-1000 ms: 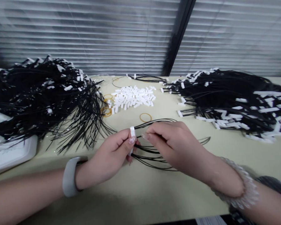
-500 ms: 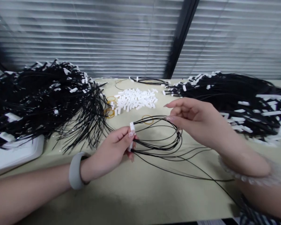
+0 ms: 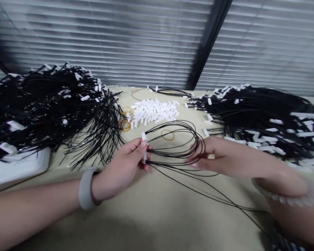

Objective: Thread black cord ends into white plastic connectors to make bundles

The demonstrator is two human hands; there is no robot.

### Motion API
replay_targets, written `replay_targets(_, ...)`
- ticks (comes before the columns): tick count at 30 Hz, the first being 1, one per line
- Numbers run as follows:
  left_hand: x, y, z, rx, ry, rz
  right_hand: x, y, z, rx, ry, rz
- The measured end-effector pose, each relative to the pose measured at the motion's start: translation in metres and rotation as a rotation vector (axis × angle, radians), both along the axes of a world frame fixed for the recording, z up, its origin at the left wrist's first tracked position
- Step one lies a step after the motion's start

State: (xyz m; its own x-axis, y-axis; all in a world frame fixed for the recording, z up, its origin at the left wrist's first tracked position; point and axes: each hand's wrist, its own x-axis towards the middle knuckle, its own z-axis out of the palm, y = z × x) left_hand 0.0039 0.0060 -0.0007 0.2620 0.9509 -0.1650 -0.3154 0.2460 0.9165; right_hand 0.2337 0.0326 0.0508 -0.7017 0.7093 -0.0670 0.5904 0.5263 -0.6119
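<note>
Between the thumb and fingers of my left hand is a white connector strip, held near the centre of the view. Thin black cables run from it to the right and curl into several loops. My right hand is at the right end of the loops, its fingers curled around the cables; the fingertips are partly hidden behind them. Longer strands trail from the strip to the lower right, below my right hand.
Black cables with white ends are heaped at left and right. Between them lie small white pieces and yellow rubber bands. A white tray sits at left. Blinds hang behind the table.
My right hand has moved down from the top of the loops to their right end and closed around the cables. The loops now stand a little higher.
</note>
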Motion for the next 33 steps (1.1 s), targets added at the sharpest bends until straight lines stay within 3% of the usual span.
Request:
replay_targets(3,0.000,0.000,0.000,-0.004,-0.021,0.014,-0.018,-0.010,-0.004,-0.038,0.087,0.061)
replay_targets(7,0.002,0.001,0.001,-0.013,-0.033,0.047,-0.032,-0.017,-0.007,0.093,0.203,0.024)
replay_targets(10,0.004,0.002,0.002,-0.027,-0.079,0.071,-0.034,-0.018,-0.009,0.085,0.244,0.011)
replay_targets(17,0.002,0.002,0.000,-0.013,-0.155,0.079,-0.030,-0.015,-0.017,-0.400,0.250,-0.145)
replay_targets(21,0.001,0.003,-0.002,0.001,-0.163,0.078,-0.032,-0.014,-0.026,-0.491,0.215,-0.173)
replay_targets(23,0.002,0.003,-0.002,0.000,-0.151,0.091,-0.033,-0.015,-0.030,-0.373,0.187,-0.214)
replay_targets(25,0.002,0.003,-0.001,-0.004,-0.131,0.096,-0.033,-0.018,-0.030,-0.137,0.160,-0.223)
replay_targets(29,0.002,0.003,0.000,-0.004,-0.087,0.085,-0.037,-0.022,-0.026,0.332,0.134,-0.116)
replay_targets(33,0.003,0.003,0.001,0.017,-0.045,0.088,-0.044,-0.024,-0.025,0.493,0.130,0.042)
